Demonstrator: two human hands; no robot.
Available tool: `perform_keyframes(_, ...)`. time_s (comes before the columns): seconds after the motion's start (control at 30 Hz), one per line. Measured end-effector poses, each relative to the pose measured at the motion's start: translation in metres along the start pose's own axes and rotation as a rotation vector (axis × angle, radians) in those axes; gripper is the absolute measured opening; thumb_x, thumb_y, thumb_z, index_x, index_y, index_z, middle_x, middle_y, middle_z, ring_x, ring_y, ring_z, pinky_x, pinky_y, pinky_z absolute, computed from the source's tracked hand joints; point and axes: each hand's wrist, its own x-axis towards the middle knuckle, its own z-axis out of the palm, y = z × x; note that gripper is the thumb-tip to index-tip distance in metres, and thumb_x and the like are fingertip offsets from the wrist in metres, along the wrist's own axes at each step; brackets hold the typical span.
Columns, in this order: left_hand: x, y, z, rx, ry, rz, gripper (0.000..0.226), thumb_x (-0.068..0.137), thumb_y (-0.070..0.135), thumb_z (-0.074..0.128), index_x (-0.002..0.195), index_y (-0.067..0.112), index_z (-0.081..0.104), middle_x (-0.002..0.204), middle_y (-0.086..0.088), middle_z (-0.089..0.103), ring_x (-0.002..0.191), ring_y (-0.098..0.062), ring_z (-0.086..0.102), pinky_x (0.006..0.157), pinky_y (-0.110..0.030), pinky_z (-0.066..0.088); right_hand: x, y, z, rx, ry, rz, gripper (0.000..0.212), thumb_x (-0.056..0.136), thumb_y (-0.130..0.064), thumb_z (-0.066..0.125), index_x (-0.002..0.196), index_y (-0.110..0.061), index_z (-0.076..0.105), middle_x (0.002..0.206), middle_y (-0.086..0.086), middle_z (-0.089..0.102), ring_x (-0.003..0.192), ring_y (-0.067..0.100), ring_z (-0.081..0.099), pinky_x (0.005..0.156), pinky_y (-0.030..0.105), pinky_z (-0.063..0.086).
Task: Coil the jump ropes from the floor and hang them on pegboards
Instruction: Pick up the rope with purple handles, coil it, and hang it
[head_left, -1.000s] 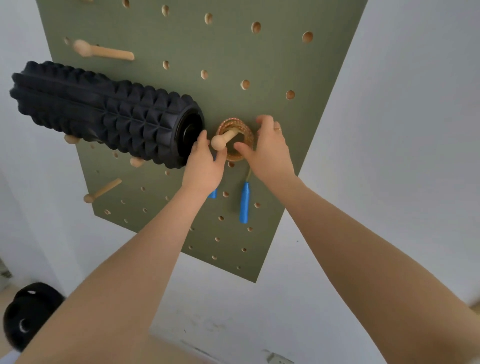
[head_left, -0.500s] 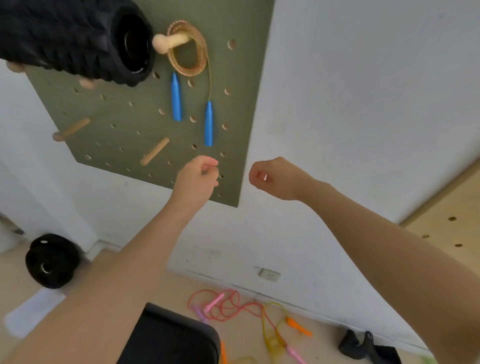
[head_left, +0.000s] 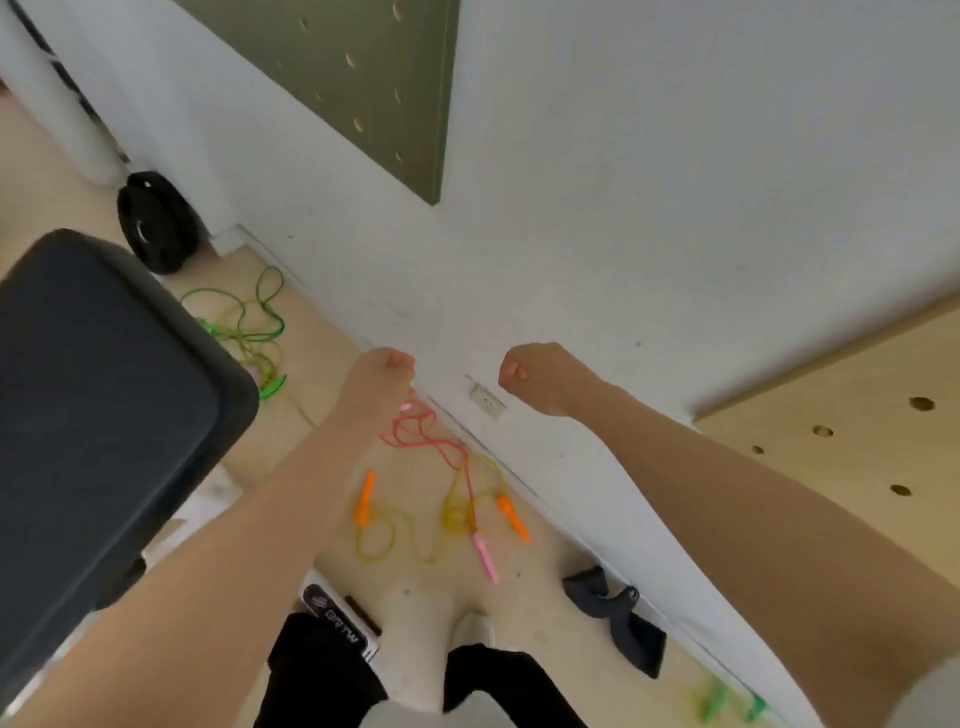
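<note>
Several jump ropes lie loose on the floor by the wall. A red rope with pink handles (head_left: 483, 556) tangles with a yellow rope with orange handles (head_left: 366, 496) below my hands. A green rope (head_left: 249, 322) lies further left. Another green rope (head_left: 727, 701) shows at the bottom right. My left hand (head_left: 382, 376) and my right hand (head_left: 530, 376) hover in front of me, fingers curled, holding nothing. The lower corner of the green pegboard (head_left: 374, 78) shows at the top; the hung rope is out of view.
A dark padded bench (head_left: 104, 395) fills the left side. A black weight plate (head_left: 156, 223) leans on the wall. A wooden pegboard (head_left: 857, 441) is at the right. A dark object (head_left: 613, 618) lies by the baseboard, and my feet (head_left: 426, 639) stand below.
Both hands let go of the coiled rope on the peg and dropped away from the green pegboard. The view tilted down to the floor and its loose ropes.
</note>
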Motion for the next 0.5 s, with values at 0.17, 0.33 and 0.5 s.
perform_keyframes(0.17, 0.002, -0.062, 0.002, -0.102, 0.222, -0.101, 0.019, 0.084, 0.008, 0.043, 0.078, 0.022, 0.053, 0.087, -0.011, 0.064, 0.089, -0.036, 0.063, 0.085, -0.046, 0.048, 0.023, 0.009, 0.036, 0.034, 0.019, -0.071, 0.024, 0.094, -0.023, 0.044, 0.108, -0.012, 0.061, 0.116, 0.008, 0.058, 0.110, 0.026, 0.053, 0.094, 0.037, 0.044)
perform_keyframes(0.33, 0.021, -0.106, 0.002, -0.120, 0.250, -0.198, 0.023, 0.085, 0.004, 0.045, 0.074, 0.023, 0.052, 0.072, 0.002, 0.058, 0.067, -0.024, 0.055, 0.082, -0.041, 0.049, 0.064, 0.000, 0.091, 0.130, 0.017, -0.054, 0.029, 0.094, -0.021, 0.047, 0.119, -0.009, 0.055, 0.123, 0.014, 0.051, 0.115, 0.029, 0.048, 0.098, 0.036, 0.038)
perform_keyframes(0.5, 0.062, -0.164, 0.002, -0.017, 0.232, -0.224, 0.019, 0.088, 0.005, 0.044, 0.086, 0.021, 0.054, 0.092, -0.004, 0.060, 0.067, -0.023, 0.059, 0.080, -0.033, 0.048, 0.123, -0.008, 0.138, 0.153, 0.037, -0.123, 0.029, 0.094, -0.023, 0.048, 0.121, -0.013, 0.054, 0.119, 0.011, 0.052, 0.112, 0.028, 0.049, 0.092, 0.037, 0.041)
